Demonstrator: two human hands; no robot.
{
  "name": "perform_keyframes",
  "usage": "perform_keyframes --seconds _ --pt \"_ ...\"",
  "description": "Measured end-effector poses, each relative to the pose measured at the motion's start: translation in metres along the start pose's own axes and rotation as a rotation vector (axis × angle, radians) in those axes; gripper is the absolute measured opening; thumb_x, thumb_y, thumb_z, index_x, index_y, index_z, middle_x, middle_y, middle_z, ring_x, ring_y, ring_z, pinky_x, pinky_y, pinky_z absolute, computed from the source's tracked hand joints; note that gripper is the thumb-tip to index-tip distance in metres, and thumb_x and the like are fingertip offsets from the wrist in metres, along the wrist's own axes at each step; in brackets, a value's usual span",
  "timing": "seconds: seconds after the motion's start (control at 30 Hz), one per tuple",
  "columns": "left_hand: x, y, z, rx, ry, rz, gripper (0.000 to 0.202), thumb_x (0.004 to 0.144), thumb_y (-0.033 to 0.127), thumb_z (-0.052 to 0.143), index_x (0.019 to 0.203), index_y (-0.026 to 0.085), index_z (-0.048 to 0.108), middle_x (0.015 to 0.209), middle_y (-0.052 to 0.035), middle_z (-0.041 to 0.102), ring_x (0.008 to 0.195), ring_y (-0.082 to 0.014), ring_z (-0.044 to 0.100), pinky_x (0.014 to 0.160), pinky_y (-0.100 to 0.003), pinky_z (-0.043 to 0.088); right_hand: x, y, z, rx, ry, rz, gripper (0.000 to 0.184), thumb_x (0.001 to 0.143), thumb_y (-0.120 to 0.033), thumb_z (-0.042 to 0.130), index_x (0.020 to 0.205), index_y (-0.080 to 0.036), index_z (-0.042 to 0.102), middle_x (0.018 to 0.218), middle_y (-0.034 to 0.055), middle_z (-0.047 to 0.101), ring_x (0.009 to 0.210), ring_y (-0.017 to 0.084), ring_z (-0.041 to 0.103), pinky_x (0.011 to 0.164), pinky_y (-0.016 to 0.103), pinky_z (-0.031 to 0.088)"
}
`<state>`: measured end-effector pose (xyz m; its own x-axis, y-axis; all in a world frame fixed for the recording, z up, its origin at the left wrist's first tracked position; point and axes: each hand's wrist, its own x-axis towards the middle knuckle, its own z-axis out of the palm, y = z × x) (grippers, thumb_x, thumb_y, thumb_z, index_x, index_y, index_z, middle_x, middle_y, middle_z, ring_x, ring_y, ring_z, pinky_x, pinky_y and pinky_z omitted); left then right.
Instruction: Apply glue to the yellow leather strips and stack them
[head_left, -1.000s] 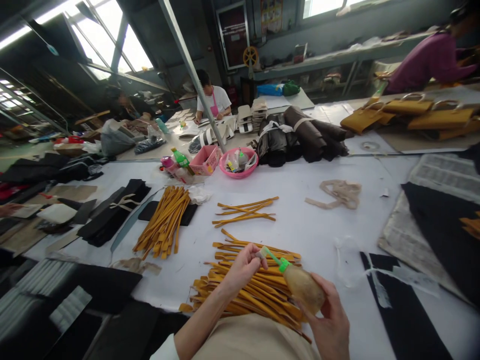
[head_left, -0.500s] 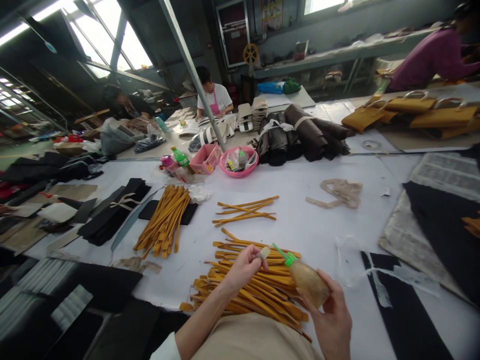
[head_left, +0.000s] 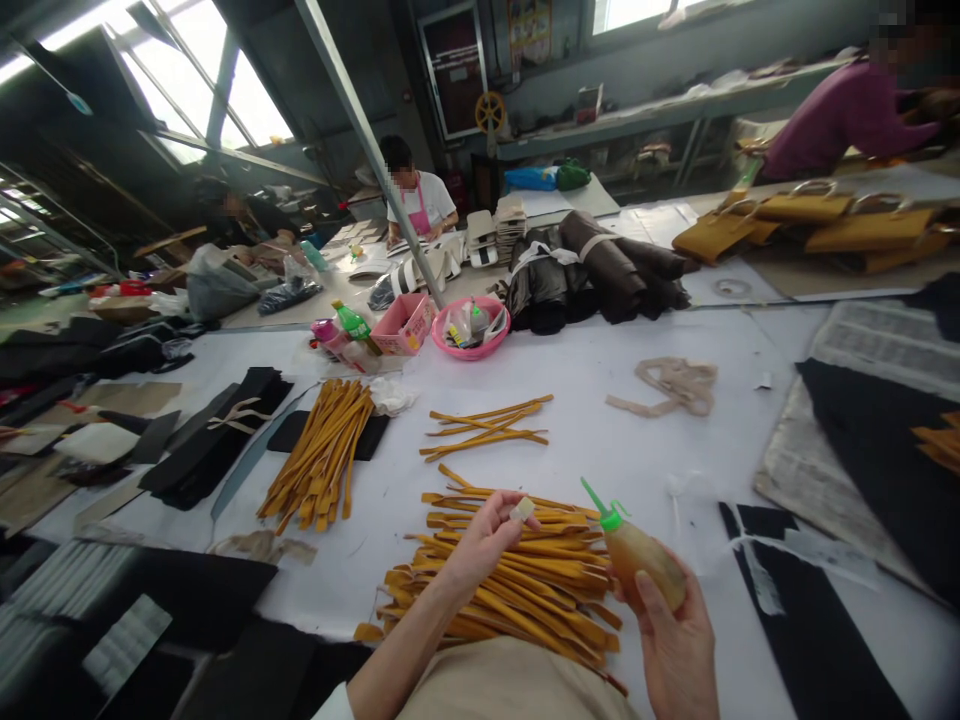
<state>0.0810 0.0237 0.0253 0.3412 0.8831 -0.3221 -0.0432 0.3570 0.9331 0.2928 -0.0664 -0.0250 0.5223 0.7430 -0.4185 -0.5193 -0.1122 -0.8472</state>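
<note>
My right hand [head_left: 671, 630] is wrapped round a squeeze bottle [head_left: 641, 560] with a green nozzle cap and amber-brown contents. The bottle leans, its nozzle pointing up and to the left. Between the thumb and fingers of my left hand [head_left: 491, 535] is a small pale yellowish block [head_left: 522, 510], perhaps a piece of sponge. Both hands are over a broad pile of mustard-brown leather straps [head_left: 517, 600]. Beyond them lie a few more crossed straps [head_left: 487, 425], and a bundle of straps [head_left: 319, 455] rests to the left on a black piece.
A pink basket [head_left: 471, 340], a pink box [head_left: 403, 325] and a green-capped bottle [head_left: 352, 322] stand near a metal pole. Dark rolls [head_left: 600, 270] lie behind. A beige strip [head_left: 671, 385] and black sheets [head_left: 810, 610] are at right. Other people work farther back.
My right hand has moved the bottle slightly right, away from my left hand, and its nozzle is raised more. The left hand still pinches the small block. The view has shifted a little.
</note>
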Motion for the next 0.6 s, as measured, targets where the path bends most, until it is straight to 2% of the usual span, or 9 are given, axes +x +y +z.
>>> perform_keyframes --seconds 0.17,0.3,0.47,0.6 --pt "0.008 -0.010 -0.002 0.033 0.013 0.074 0.051 0.090 0.052 0.061 0.125 0.015 0.053 0.101 -0.0098 0.070 0.074 -0.0134 0.054 0.071 -0.027 0.041 0.011 -0.010 -0.016 0.069 0.068 0.009 0.059 0.067 -0.037 0.086 0.118 -0.025 0.060 0.111 0.0067 0.071 0.079 0.023 0.073 0.062 0.029 0.057" --pt "0.015 -0.013 -0.005 0.092 0.076 0.110 0.052 0.092 0.050 0.059 0.130 0.016 0.051 0.092 -0.0084 0.072 0.057 -0.0091 0.043 0.056 -0.024 0.036 0.020 -0.017 -0.029 0.129 0.133 0.018 0.056 0.066 -0.035 0.088 0.114 -0.024 0.062 0.108 0.0062 0.072 0.078 0.024 0.074 0.062 0.027 0.058" --pt "0.035 0.012 -0.006 0.211 0.161 0.210 0.052 0.093 0.042 0.059 0.138 0.021 0.046 0.098 -0.0077 0.073 0.051 -0.0072 0.035 0.048 -0.022 0.031 0.032 -0.019 -0.047 0.190 0.189 0.000 0.054 0.067 -0.035 0.087 0.115 -0.024 0.063 0.107 0.0055 0.072 0.078 0.024 0.074 0.060 0.026 0.058" --pt "0.067 0.039 -0.013 0.362 0.201 0.297 0.054 0.092 0.037 0.059 0.141 0.023 0.045 0.096 -0.0051 0.073 0.050 -0.0081 0.035 0.048 -0.022 0.032 0.043 -0.018 -0.061 0.246 0.252 -0.030 0.048 0.069 -0.036 0.086 0.110 -0.025 0.064 0.104 0.0023 0.073 0.079 0.021 0.074 0.062 0.026 0.058"
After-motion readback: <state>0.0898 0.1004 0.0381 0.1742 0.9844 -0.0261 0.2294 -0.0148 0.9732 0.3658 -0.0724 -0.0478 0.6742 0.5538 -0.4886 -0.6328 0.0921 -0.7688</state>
